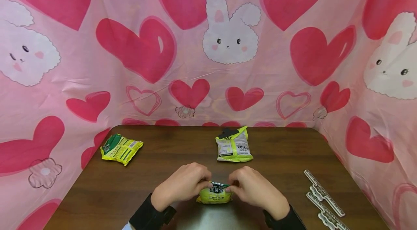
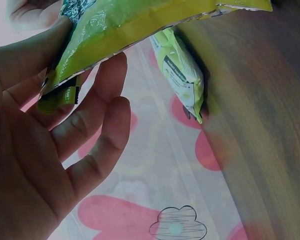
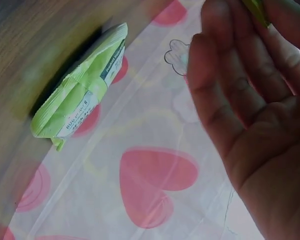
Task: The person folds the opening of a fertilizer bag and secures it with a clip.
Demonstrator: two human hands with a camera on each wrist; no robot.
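Note:
Between both hands, near the front of the table, is a yellow-green plastic packet (image 1: 215, 195) with a dark green top edge. My left hand (image 1: 186, 183) pinches its upper left corner between thumb and fingers. On the other side my right hand (image 1: 252, 187) pinches the upper right corner. The left wrist view shows the packet's shiny yellow side (image 2: 135, 37) with the left thumb on it and the other fingers loosely bent behind. Only a small tip of the packet (image 3: 257, 11) shows in the right wrist view, beside the right fingers.
A lime-and-white packet (image 1: 234, 146) lies at the back of the brown table (image 1: 169, 150). Toward the back left is a green-and-yellow packet (image 1: 121, 149). Two white rulers (image 1: 324, 193) with wavy edges lie at the right. A pink curtain with hearts (image 1: 190, 92) surrounds the table.

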